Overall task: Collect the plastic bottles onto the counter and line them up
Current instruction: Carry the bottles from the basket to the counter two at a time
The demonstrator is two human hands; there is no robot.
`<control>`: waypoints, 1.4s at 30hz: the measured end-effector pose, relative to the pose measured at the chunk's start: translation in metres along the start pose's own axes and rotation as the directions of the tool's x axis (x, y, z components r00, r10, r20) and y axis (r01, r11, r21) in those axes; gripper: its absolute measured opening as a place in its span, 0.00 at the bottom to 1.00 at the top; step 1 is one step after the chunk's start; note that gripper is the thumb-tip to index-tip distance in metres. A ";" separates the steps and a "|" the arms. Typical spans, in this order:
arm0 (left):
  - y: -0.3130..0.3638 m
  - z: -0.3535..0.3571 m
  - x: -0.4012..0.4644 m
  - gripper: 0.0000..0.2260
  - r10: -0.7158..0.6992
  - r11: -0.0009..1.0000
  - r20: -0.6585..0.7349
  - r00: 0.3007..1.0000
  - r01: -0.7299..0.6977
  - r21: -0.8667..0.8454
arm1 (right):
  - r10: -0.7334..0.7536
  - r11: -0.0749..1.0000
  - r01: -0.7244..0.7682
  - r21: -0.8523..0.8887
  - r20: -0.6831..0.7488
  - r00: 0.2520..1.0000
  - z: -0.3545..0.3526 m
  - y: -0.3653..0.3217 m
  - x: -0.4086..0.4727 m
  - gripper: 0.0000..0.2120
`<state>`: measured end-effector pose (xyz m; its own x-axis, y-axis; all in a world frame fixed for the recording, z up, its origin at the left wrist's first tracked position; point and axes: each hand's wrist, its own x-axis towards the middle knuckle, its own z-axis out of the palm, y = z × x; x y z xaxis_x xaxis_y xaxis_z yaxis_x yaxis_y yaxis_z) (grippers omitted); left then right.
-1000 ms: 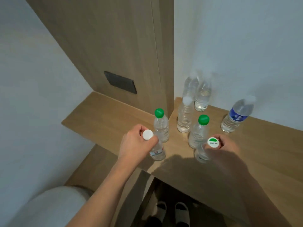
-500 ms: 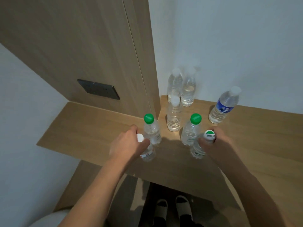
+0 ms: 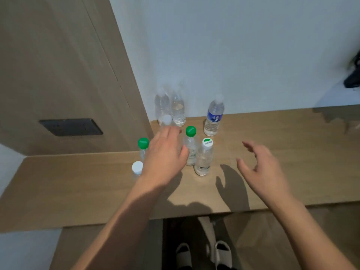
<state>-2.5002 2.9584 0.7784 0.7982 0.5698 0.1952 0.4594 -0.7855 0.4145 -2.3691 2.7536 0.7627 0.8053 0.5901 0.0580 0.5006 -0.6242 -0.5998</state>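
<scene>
Several clear plastic bottles stand upright on the wooden counter (image 3: 78,184). A white-capped bottle (image 3: 137,168) and a green-capped bottle (image 3: 143,144) stand at the left, partly hidden by my left hand (image 3: 165,152). That hand reaches over them with spread fingers and holds nothing. Another green-capped bottle (image 3: 191,145) and a bottle with a green-and-white cap (image 3: 204,158) stand in the middle. My right hand (image 3: 259,162) hovers open to their right, apart from them. A blue-labelled bottle (image 3: 214,117) and three more bottles (image 3: 178,110) stand by the wall.
A wooden panel (image 3: 58,65) with a dark socket plate (image 3: 71,126) rises at the left, and a white wall (image 3: 233,45) runs behind the counter. A dark object (image 3: 353,75) shows at the far right. My feet in slippers (image 3: 204,254) stand below the counter's front edge.
Both hands have let go of the bottles they held. The left hand has moved forward over the left bottles; the right hand has drawn away to the right. The camera has shifted.
</scene>
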 end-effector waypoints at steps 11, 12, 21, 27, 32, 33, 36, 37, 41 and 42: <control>0.210 0.082 0.002 0.14 0.467 0.883 0.049 0.883 -0.468 0.020 | 0.224 0.974 -0.226 0.018 -0.232 0.947 -0.132 0.118 -0.076 0.26; 0.238 0.091 -0.002 0.14 0.497 0.868 0.055 0.866 -0.497 0.001 | 0.252 0.966 -0.256 0.019 -0.269 0.930 -0.150 0.137 -0.088 0.26; 0.495 0.200 -0.054 0.15 0.772 0.635 0.096 0.628 -0.762 -0.128 | 0.461 0.870 -0.473 0.141 -0.576 0.675 -0.290 0.312 -0.215 0.23; 0.636 0.247 -0.099 0.16 0.895 0.447 0.140 0.424 -0.860 -0.247 | 0.554 0.774 -0.595 0.218 -0.687 0.470 -0.351 0.390 -0.287 0.24; 0.728 0.295 -0.107 0.16 0.937 0.350 0.137 0.322 -0.871 -0.345 | 0.650 0.669 -0.698 0.255 -0.657 0.382 -0.388 0.456 -0.304 0.25; 0.746 0.307 -0.105 0.16 0.944 0.331 0.128 0.305 -0.875 -0.354 | 0.654 0.662 -0.702 0.263 -0.660 0.370 -0.397 0.471 -0.302 0.25; 0.803 0.344 -0.094 0.15 0.961 0.275 0.094 0.259 -0.883 -0.380 | 0.653 0.643 -0.720 0.262 -0.678 0.337 -0.429 0.519 -0.290 0.24; 0.823 0.355 -0.089 0.14 0.965 0.260 0.092 0.244 -0.881 -0.394 | 0.654 0.632 -0.731 0.258 -0.684 0.325 -0.441 0.533 -0.284 0.24; 0.906 0.389 -0.065 0.14 0.981 0.195 0.074 0.181 -0.872 -0.449 | 0.649 0.597 -0.768 0.233 -0.703 0.291 -0.495 0.589 -0.260 0.23; 0.929 0.397 -0.060 0.13 0.985 0.171 0.062 0.160 -0.878 -0.448 | 0.642 0.596 -0.771 0.226 -0.711 0.287 -0.510 0.603 -0.255 0.24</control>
<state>-1.9670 2.0985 0.7984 0.6046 -0.6974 0.3849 -0.7965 -0.5265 0.2973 -2.1111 1.9659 0.7931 0.7782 -0.5955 0.1995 -0.3944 -0.7107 -0.5825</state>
